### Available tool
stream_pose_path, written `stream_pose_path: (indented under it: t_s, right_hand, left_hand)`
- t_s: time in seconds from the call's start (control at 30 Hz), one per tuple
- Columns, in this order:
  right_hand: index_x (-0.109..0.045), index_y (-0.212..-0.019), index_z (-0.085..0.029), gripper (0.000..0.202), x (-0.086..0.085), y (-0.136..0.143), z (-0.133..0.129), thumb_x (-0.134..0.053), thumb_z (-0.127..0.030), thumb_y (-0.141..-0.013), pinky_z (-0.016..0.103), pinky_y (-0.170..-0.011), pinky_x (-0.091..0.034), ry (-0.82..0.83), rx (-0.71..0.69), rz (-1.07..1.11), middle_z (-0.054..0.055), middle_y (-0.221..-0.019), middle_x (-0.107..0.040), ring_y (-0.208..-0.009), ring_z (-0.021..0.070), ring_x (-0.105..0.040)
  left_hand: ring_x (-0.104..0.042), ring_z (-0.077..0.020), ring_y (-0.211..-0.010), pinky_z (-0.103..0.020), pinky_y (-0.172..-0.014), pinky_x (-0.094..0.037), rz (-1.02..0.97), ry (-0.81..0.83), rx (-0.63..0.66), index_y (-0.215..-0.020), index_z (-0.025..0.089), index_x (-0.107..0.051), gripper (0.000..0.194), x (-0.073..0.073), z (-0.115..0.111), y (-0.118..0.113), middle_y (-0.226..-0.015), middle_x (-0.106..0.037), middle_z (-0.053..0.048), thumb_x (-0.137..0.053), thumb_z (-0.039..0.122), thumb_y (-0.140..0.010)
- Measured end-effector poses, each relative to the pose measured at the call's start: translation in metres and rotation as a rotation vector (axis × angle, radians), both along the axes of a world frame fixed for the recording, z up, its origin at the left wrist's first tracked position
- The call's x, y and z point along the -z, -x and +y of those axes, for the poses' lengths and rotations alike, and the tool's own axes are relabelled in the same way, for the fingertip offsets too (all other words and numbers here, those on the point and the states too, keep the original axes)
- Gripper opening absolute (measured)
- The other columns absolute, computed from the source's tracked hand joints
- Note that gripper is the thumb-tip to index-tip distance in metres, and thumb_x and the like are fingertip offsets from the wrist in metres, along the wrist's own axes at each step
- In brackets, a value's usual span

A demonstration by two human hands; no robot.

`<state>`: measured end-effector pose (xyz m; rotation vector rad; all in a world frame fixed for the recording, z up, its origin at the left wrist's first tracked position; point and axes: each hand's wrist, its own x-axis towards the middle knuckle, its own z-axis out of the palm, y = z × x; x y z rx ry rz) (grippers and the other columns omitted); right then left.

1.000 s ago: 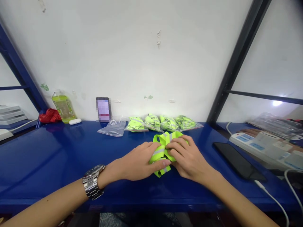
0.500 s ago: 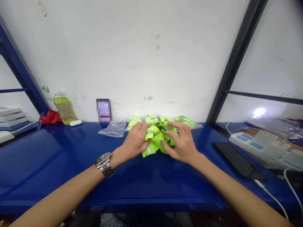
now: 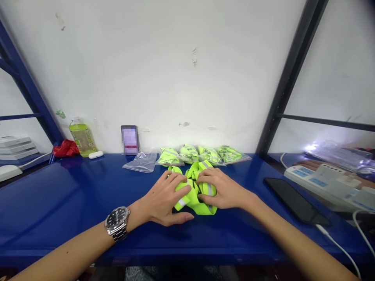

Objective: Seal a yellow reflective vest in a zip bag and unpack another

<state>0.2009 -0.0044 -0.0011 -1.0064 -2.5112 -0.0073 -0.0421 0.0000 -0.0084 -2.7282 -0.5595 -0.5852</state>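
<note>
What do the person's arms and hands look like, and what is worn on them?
Both forearms are bare, with no sleeves in view. The left hand has a silver metal wristwatch with a dark round dial and a link bracelet at its wrist. The right hand wears no glove, ring or watch.

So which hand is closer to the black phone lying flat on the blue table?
Right hand. It lies just left of the flat black phone; the left hand sits farther left.

light: bright, even, from above | glare: white flare far right (image 3: 311, 147), sheen on blue tabletop (image 3: 73, 195) | shadows: soft under hands | edges: wide-angle bowing | focus: mostly sharp
</note>
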Motion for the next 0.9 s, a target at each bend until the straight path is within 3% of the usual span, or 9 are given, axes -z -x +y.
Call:
stream_pose_path:
  t_s: [0.17, 0.33, 0.47, 0.6, 0.67, 0.73, 0.83, 0.9]
  right_hand:
    - [-0.06, -0.094, -0.019, 0.03, 0.004, 0.021, -0.002, -0.064, -0.042, -0.076, 0.037, -0.079, -0.038, -0.113, 0.076, -0.15, 0.007, -0.093, -0.061, -0.088, 0.024, -0.052]
    - [-0.057, -0.077, -0.019, 0.012, 0.011, 0.027, 0.001, -0.058, -0.03, -0.078, 0.034, -0.072, -0.03, -0.126, 0.146, -0.261, 0.003, -0.078, -0.064, -0.074, 0.0193, -0.056]
    - [-0.056, -0.074, -0.018, 0.005, 0.011, 0.015, 0.0, -0.053, -0.019, -0.077, 0.035, -0.067, -0.026, -0.157, 0.323, -0.318, 0.003, -0.069, -0.064, -0.062, 0.0166, -0.054]
    - [-0.061, -0.086, -0.018, 0.011, 0.005, 0.006, -0.007, -0.052, -0.022, -0.08, 0.037, -0.069, -0.03, -0.27, 0.43, -0.29, 0.009, -0.081, -0.065, -0.077, 0.025, -0.057]
    - [-0.06, -0.097, -0.017, 0.018, 0.0, 0.008, -0.01, -0.052, -0.025, -0.083, 0.04, -0.075, -0.035, -0.339, 0.379, -0.18, 0.013, -0.094, -0.063, -0.089, 0.0284, -0.055]
    - [-0.057, -0.11, -0.017, 0.027, -0.007, 0.012, -0.011, -0.052, -0.024, -0.084, 0.043, -0.084, -0.038, -0.332, 0.222, -0.062, 0.014, -0.109, -0.059, -0.101, 0.029, -0.051]
    - [-0.051, -0.123, -0.018, 0.045, -0.014, 0.017, -0.009, -0.05, -0.011, -0.078, 0.043, -0.097, -0.038, -0.179, -0.062, 0.017, 0.012, -0.121, -0.055, -0.113, 0.0258, -0.046]
    - [-0.052, -0.12, -0.019, 0.048, -0.014, 0.018, -0.006, -0.048, -0.006, -0.074, 0.042, -0.102, -0.037, -0.094, -0.13, 0.063, 0.01, -0.122, -0.054, -0.116, 0.0237, -0.045]
  left_hand:
    - [-0.051, -0.0275, -0.102, -0.045, -0.088, -0.042, -0.133, 0.062, -0.134, -0.092, 0.017, -0.055, 0.025, -0.002, -0.009, -0.001, -0.114, -0.055, -0.015, -0.046, 0.04, -0.091]
    - [-0.053, -0.0295, -0.103, -0.046, -0.086, -0.046, -0.008, 0.151, -0.232, -0.111, 0.016, -0.052, 0.027, -0.003, -0.005, -0.001, -0.108, -0.056, -0.014, -0.05, 0.031, -0.089]
    - [-0.054, -0.0234, -0.098, -0.039, -0.084, -0.049, -0.087, 0.217, -0.159, -0.13, 0.019, -0.043, 0.039, -0.004, 0.001, 0.014, -0.11, -0.05, -0.012, -0.049, 0.027, -0.092]
    - [-0.056, -0.0186, -0.095, -0.031, -0.08, -0.05, -0.256, 0.211, -0.089, -0.116, 0.019, -0.048, 0.022, 0.001, 0.008, 0.023, -0.109, -0.049, -0.01, -0.049, 0.026, -0.095]
    - [-0.056, -0.0181, -0.096, -0.031, -0.081, -0.051, -0.296, 0.141, -0.037, -0.111, 0.019, -0.05, 0.018, 0.004, 0.011, 0.022, -0.107, -0.051, -0.01, -0.05, 0.022, -0.094]
    - [-0.056, -0.0175, -0.098, -0.03, -0.081, -0.052, -0.305, 0.053, 0.026, -0.109, 0.019, -0.051, 0.018, 0.005, 0.013, 0.019, -0.105, -0.052, -0.01, -0.05, 0.014, -0.092]
    - [-0.057, -0.0184, -0.099, -0.032, -0.079, -0.054, -0.313, -0.167, 0.148, -0.105, 0.018, -0.052, 0.023, 0.004, 0.013, 0.013, -0.101, -0.055, -0.01, -0.049, 0.003, -0.087]
    - [-0.058, -0.0192, -0.096, -0.035, -0.076, -0.055, -0.362, -0.317, 0.203, -0.099, 0.016, -0.053, 0.023, 0.001, 0.012, 0.011, -0.095, -0.057, -0.009, -0.052, -0.001, -0.084]
